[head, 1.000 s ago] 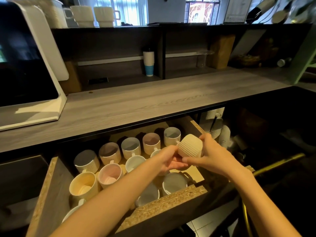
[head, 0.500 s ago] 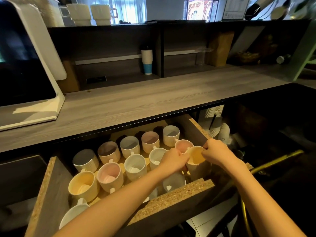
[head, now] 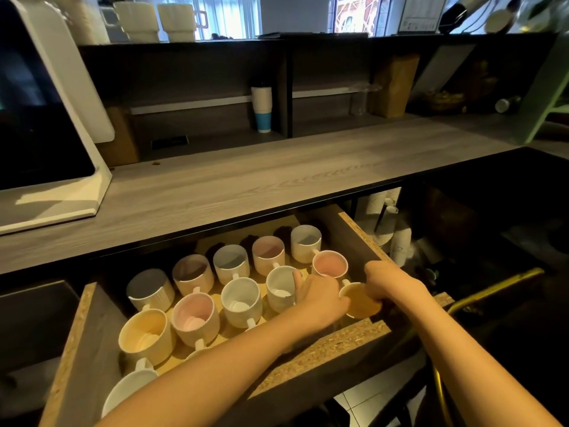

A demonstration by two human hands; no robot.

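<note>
From the head camera, the yellow-lined mug (head: 359, 303) stands upright in the front right corner of the open drawer (head: 323, 352), just in front of a pink-lined mug (head: 329, 264) and beside the other rows of mugs (all mouth up). The left hand (head: 320, 298) curls round the mug's left side with one finger lifted free, while the right hand (head: 388, 282) pinches its right rim with bent fingers. The grey wooden counter (head: 246, 186) runs above the drawer.
</note>
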